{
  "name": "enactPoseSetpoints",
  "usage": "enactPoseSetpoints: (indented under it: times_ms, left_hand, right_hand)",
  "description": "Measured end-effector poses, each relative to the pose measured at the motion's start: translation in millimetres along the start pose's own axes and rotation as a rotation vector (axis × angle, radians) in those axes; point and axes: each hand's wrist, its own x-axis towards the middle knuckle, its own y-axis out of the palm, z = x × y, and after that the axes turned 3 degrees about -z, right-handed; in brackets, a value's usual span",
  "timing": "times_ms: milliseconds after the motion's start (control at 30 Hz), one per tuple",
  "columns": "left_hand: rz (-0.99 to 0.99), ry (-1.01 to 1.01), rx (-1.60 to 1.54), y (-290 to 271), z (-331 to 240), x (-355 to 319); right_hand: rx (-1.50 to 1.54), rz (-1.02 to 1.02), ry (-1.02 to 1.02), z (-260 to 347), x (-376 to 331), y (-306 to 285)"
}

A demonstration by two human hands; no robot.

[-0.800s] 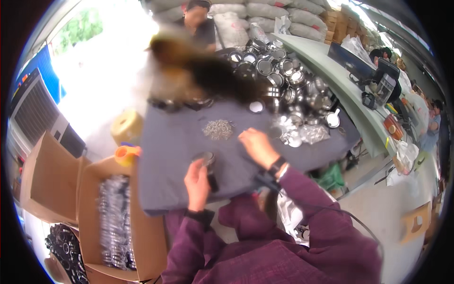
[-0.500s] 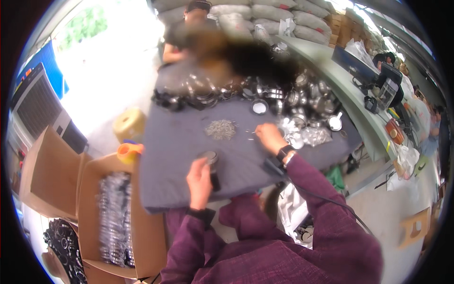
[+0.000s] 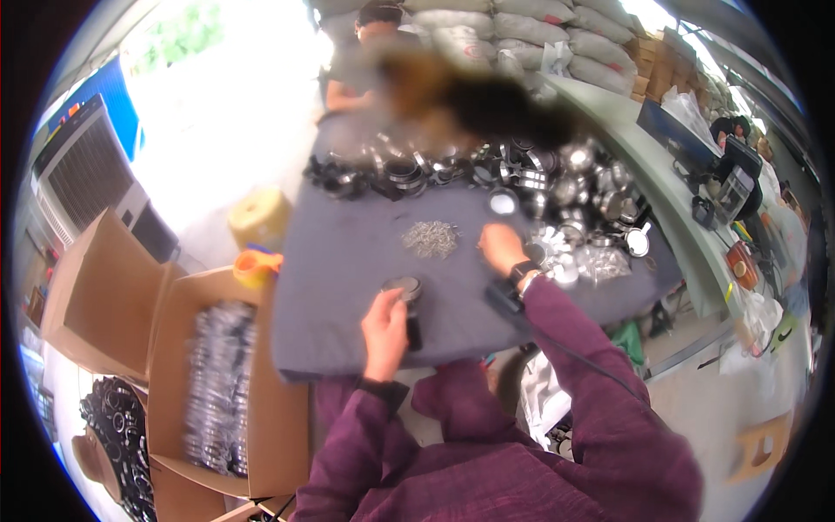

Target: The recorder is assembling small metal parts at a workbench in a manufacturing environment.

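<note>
My left hand is closed around a round, metal-rimmed piece with a black handle-like part, held above the near side of the grey-covered table. My right hand has its fingers drawn together at the table, just right of a heap of small silvery pins or screws. Whatever its fingertips hold is too small to make out. Beside my right wrist lies a dark, bar-shaped tool, with a black cord trailing under my sleeve. A round piece with a bright face rests beyond that hand.
Shiny round metal parts crowd the table's far and right sides, near a clear bag of small pieces. An open carton of wrapped metal parts stands at left, near an orange tape dispenser. Another person sits opposite.
The view has shifted, so the table sits slightly farther right and higher. My right fingers look more drawn in at the table; my left hand still grips the round piece.
</note>
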Motion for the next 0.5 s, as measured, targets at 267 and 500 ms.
enactPoseSetpoints:
  times_ms: [267, 500]
  left_hand:
    - [0.011, 0.018, 0.015, 2, 0, 0]
    - [0.024, 0.026, 0.017, 4, 0, 0]
  right_hand:
    - [0.118, -0.042, 0.028, 3, -5, -2]
    - [0.554, -0.204, -0.298, 53, -43, -22]
